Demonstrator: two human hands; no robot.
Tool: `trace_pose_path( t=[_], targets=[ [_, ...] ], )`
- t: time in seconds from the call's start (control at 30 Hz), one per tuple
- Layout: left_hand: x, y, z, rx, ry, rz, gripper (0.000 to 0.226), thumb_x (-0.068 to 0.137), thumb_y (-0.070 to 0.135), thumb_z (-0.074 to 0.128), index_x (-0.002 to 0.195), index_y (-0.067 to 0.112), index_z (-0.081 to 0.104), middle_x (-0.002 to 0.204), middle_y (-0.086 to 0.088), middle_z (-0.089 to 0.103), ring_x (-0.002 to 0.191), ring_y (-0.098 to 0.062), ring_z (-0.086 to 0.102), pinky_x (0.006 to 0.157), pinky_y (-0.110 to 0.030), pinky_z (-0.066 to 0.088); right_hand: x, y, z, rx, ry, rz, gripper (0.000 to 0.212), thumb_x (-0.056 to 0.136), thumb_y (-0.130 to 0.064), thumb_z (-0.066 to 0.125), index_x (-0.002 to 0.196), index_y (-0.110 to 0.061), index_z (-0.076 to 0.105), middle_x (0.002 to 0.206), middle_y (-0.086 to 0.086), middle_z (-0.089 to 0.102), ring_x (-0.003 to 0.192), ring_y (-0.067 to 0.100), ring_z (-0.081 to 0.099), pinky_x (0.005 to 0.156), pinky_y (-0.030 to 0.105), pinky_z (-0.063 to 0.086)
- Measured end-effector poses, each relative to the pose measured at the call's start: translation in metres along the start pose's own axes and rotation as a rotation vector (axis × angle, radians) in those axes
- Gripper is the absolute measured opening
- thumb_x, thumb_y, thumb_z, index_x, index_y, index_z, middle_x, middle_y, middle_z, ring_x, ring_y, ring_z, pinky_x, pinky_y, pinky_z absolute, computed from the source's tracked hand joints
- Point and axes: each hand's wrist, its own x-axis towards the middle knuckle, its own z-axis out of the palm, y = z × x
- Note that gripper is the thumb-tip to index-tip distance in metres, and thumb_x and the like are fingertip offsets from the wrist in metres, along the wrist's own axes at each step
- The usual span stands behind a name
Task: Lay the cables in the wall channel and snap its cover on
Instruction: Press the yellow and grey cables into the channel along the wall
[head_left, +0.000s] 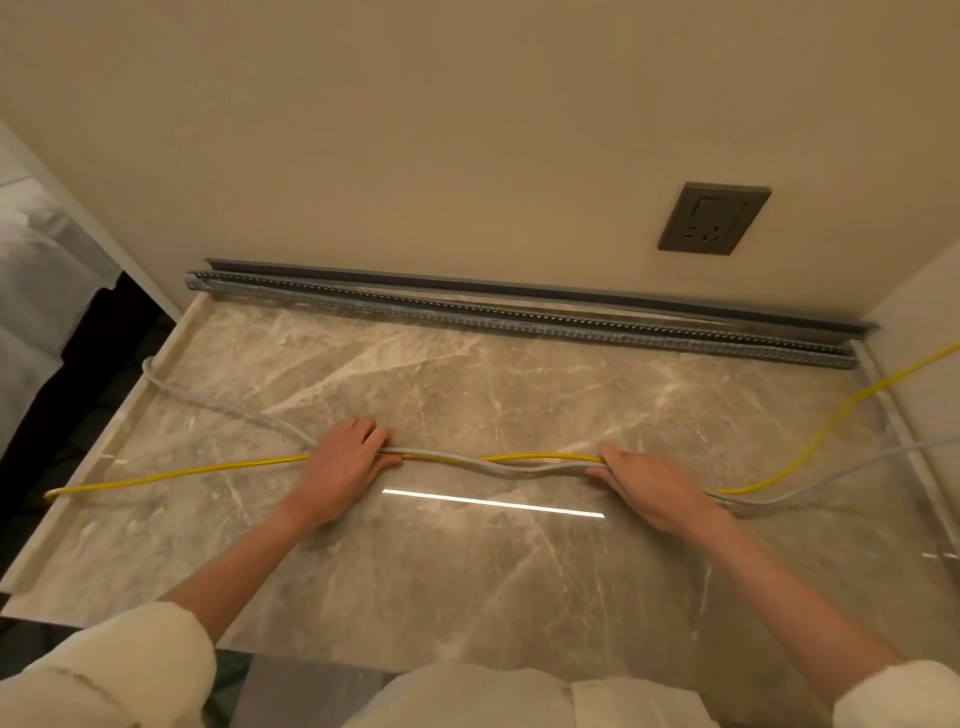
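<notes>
- Two cables lie on the marble top (467, 571): one yellow cable (156, 475) and one grey cable (509, 470), running left to right and bunched together between the hands.
- The left hand (345, 465) and right hand (649, 480) are set well apart, each curled over both cables and seemingly gripping them against the top.
- One channel (519, 317) sits at the foot of the wall (415, 130), open and with no cable in it; its long axis runs left to right, roughly parallel to the held stretch.
- One dark strip, probably the cover (519, 287), lies just behind the channel against the wall.
- The channel lies straight ahead of both hands, so the coming move looks like a forward carry; neither hand is clearly nearer.
- One socket (714, 218) sits on the wall, upper right.
</notes>
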Motion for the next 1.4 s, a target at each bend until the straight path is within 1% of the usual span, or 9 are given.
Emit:
trace_pose_path(
  t=[0.17,0.4,0.47,0.73,0.87,1.0,1.17,1.27,1.4],
  targets=[
    [0.019,-0.021,0.000,0.107,0.009,0.010,0.069,0.094,0.053,0.006,0.078,0.009,0.057,0.072,-0.012,0.061,0.064,-0.031,0.060,0.059,-0.037,0.048,0.013,0.011,-0.013,0.013,-0.005,0.058,0.036,0.100,-0.047,0.026,0.095,-0.015,0.041,0.096,0.017,0.068,0.088,0.037,0.063,0.070,0.041,0.044],
    [0.064,-0.043,-0.002,0.096,-0.005,-0.064,0.019,0.095,0.025,0.047,0.086,0.009,0.054,0.073,-0.013,0.060,0.069,-0.032,0.059,0.069,-0.040,0.041,0.032,0.023,-0.031,0.059,0.044,0.068,0.034,0.100,-0.045,0.024,0.087,-0.017,0.040,0.085,0.016,0.067,0.076,0.036,0.062,0.065,0.040,0.045],
    [0.078,-0.045,-0.004,0.067,-0.009,-0.108,0.012,0.094,0.019,0.048,0.091,0.009,0.055,0.076,-0.015,0.060,0.071,-0.033,0.058,0.072,-0.041,0.039,0.039,0.026,-0.034,0.069,0.072,0.074,0.034,0.100,-0.046,0.023,0.087,-0.018,0.038,0.084,0.016,0.067,0.074,0.035,0.062,0.063,0.039,0.044],
    [0.139,-0.044,-0.013,-0.019,0.022,-0.120,0.024,0.098,0.026,0.043,0.084,0.009,0.052,0.070,-0.014,0.063,0.069,-0.033,0.058,0.064,-0.034,0.027,0.060,0.047,-0.046,0.094,0.125,0.157,0.039,0.099,-0.048,0.022,0.086,-0.018,0.043,0.086,0.014,0.066,0.076,0.033,0.061,0.067,0.039,0.047],
    [0.154,-0.040,-0.007,-0.029,-0.015,-0.149,0.024,0.099,0.029,0.040,0.088,0.011,0.053,0.078,-0.014,0.066,0.078,-0.032,0.059,0.070,-0.037,0.032,0.067,0.059,-0.046,0.057,0.063,0.194,0.041,0.100,-0.046,0.020,0.096,-0.014,0.046,0.092,0.015,0.066,0.080,0.032,0.062,0.075,0.042,0.050],
    [0.155,-0.035,0.005,-0.084,-0.042,-0.201,0.025,0.098,0.030,0.042,0.093,0.012,0.058,0.088,-0.013,0.069,0.084,-0.030,0.061,0.078,-0.038,0.039,0.075,0.056,-0.039,-0.002,0.046,0.216,0.038,0.099,-0.047,0.030,0.099,-0.013,0.046,0.098,0.015,0.067,0.088,0.034,0.064,0.071,0.038,0.043],
    [0.153,-0.034,0.010,-0.148,-0.030,-0.234,0.026,0.097,0.031,0.044,0.090,0.012,0.059,0.088,-0.012,0.067,0.086,-0.028,0.058,0.082,-0.038,0.036,0.101,0.020,-0.033,0.085,0.107,0.120,0.020,0.094,-0.034,0.050,0.098,-0.015,0.045,0.100,0.011,0.062,0.088,0.028,0.059,0.071,0.033,0.042],
    [0.152,-0.033,0.009,-0.191,-0.026,-0.253,0.025,0.096,0.031,0.046,0.091,0.011,0.060,0.089,-0.012,0.065,0.088,-0.029,0.057,0.083,-0.039,0.035,0.125,-0.013,-0.027,0.064,0.202,0.004,0.026,0.094,-0.033,0.051,0.111,-0.013,0.047,0.109,0.010,0.053,0.098,0.025,0.050,0.084,0.035,0.041],
    [0.147,-0.028,0.008,-0.213,-0.002,-0.256,0.022,0.094,0.029,0.050,0.092,0.010,0.060,0.092,-0.014,0.063,0.092,-0.030,0.055,0.083,-0.039,0.034,0.158,-0.062,-0.024,0.096,0.245,-0.064,0.031,0.096,-0.028,0.047,0.125,-0.016,0.043,0.108,0.010,0.046,0.095,0.023,0.045,0.082,0.034,0.041]
  ],
)
